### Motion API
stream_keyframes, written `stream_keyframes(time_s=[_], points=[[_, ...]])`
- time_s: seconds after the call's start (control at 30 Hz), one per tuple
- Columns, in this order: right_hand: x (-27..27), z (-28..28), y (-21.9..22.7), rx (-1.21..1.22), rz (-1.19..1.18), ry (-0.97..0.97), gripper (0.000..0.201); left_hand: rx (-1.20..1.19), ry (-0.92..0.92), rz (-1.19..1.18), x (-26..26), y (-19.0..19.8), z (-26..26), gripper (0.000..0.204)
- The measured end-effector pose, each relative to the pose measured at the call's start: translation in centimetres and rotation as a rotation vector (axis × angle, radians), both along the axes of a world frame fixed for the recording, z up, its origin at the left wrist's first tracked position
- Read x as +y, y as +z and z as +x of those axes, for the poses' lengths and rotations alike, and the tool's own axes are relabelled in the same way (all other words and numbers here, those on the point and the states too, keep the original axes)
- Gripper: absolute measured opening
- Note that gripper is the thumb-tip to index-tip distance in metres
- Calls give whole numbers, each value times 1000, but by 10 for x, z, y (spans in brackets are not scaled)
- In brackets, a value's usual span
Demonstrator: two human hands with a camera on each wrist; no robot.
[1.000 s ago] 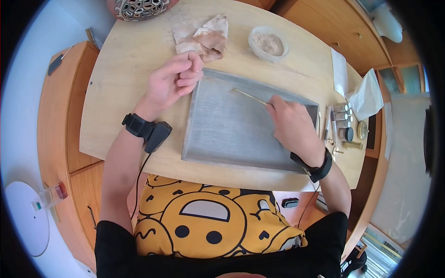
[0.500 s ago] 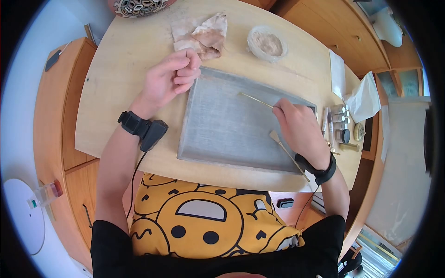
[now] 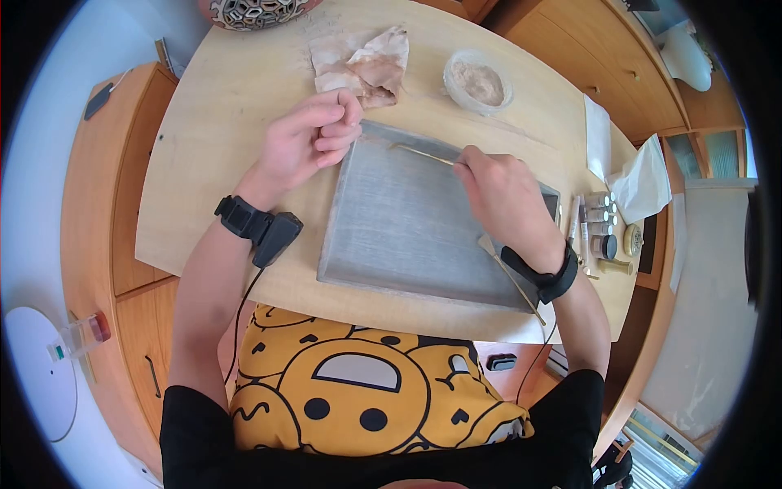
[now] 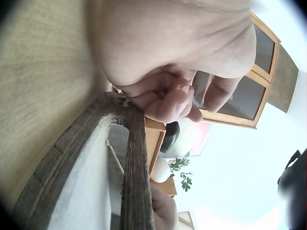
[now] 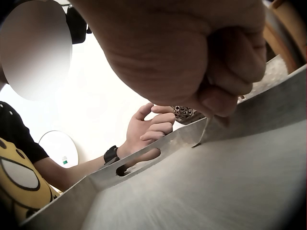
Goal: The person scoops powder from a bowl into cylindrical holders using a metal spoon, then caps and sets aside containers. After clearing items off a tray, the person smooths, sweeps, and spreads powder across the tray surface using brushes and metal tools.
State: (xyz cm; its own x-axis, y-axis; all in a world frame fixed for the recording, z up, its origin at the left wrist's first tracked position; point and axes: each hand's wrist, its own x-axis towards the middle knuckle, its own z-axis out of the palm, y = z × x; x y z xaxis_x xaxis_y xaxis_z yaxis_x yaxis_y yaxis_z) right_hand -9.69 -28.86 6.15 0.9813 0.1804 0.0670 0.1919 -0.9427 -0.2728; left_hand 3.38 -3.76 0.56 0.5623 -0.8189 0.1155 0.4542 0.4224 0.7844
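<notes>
In the head view my right hand [image 3: 507, 196] pinches a thin brass-coloured rod [image 3: 423, 153] with a bent tip. Its tip hangs over the far left part of a grey wooden tray [image 3: 407, 220]; in the right wrist view the tip [image 5: 196, 144] sits close to the tray floor by the side wall. Loosely curled and holding nothing visible, my left hand [image 3: 311, 134] rests at the tray's far left corner. A flat brush [image 3: 487, 244] lies beside my right wrist, its handle over the near tray edge.
Beyond the tray are a stained cloth [image 3: 362, 69] and a bowl of pale powder [image 3: 479, 81]. Small jars [image 3: 601, 216], a white bag [image 3: 643, 181] and brass pieces [image 3: 615, 266] stand at the right. An openwork vessel [image 3: 257, 12] is at the far left.
My right hand and the rod have shifted towards the far left side of the tray. The brush, not visible in the oldest frame, now shows beside the right wrist. The left hand stays put.
</notes>
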Motion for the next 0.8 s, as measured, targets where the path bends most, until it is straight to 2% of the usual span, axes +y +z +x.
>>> stream_keyframes(time_s=[0.43,0.63,0.7,0.8], points=[[20,5,11,-30,-6,10,18,-8,-12,-10,-1,0,1,19],[19,12,11,11,80,40,20,-2,4,-14,-1,-1,0,19],[15,11,21,98,171,-15,19,-11,2,-9,-1,-1,0,19],[3,1,34,131,141,-13,19,-18,5,-11,-1,-1,1,19]])
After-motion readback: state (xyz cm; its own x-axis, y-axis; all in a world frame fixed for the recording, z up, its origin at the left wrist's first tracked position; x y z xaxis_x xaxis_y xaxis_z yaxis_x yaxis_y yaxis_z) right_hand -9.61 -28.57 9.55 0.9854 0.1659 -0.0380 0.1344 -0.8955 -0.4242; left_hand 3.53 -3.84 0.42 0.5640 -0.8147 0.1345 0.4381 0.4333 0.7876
